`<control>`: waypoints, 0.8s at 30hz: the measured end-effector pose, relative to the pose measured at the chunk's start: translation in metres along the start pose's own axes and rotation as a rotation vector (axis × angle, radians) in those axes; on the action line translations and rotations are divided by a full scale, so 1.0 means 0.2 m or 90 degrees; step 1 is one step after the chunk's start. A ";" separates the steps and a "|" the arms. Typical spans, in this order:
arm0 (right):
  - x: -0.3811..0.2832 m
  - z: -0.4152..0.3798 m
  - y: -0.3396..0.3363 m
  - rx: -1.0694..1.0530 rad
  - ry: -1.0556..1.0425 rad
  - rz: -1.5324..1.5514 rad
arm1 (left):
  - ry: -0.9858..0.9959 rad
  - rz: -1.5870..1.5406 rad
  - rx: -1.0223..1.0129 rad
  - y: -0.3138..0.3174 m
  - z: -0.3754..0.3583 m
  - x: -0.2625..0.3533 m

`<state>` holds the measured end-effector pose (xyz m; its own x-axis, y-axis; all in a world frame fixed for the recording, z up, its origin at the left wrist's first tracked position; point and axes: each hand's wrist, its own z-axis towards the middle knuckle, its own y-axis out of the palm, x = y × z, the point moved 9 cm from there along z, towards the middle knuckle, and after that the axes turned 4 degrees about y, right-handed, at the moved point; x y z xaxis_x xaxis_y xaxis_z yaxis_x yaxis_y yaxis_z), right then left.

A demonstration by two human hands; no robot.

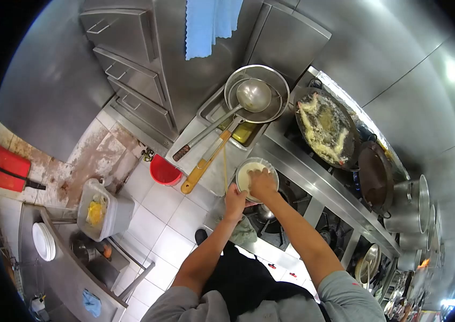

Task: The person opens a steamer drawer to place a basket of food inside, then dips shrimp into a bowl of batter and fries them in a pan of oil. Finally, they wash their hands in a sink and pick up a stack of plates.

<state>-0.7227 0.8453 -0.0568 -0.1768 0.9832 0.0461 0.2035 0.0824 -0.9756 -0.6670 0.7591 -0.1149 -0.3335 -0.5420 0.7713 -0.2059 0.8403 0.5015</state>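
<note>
My left hand [234,202] grips the near-left rim of a round bowl [276,176] that holds a pale, creamy batter [243,178]. Over the same bowl, my right hand [262,183] reaches down with its fingertips in the batter, so what they hold, if anything, is hidden. The bowl is above the front of the stove. Up and to the right, a wok [327,126] of bubbling oil contains long, pale yellow battered pieces [309,112]. A grey-green cloth [243,232] lies just below my left hand.
A ladle [253,95] and a wooden-handled strainer [206,163] rest across a metal tray [206,111]. A dark wok [373,174] and steel pots [407,204] line the stove's right side. On the floor side stand a red bucket [164,170] and a grey bin [123,212].
</note>
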 end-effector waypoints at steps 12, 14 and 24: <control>-0.01 0.17 0.25 -0.088 0.120 0.070 | -0.057 -0.039 -0.020 -0.06 0.11 -0.20; -0.01 0.17 0.24 -0.091 0.103 0.043 | -0.051 -0.043 -0.037 -0.05 0.10 -0.20; -0.06 0.10 0.24 0.001 -0.076 -0.097 | -0.038 -0.055 -0.089 -0.06 0.18 -0.20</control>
<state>-0.7300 0.8348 -0.1081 -0.3190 0.9327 0.1681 0.1640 0.2290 -0.9595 -0.6838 0.7715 -0.1665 -0.3755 -0.6069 0.7005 -0.1071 0.7791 0.6176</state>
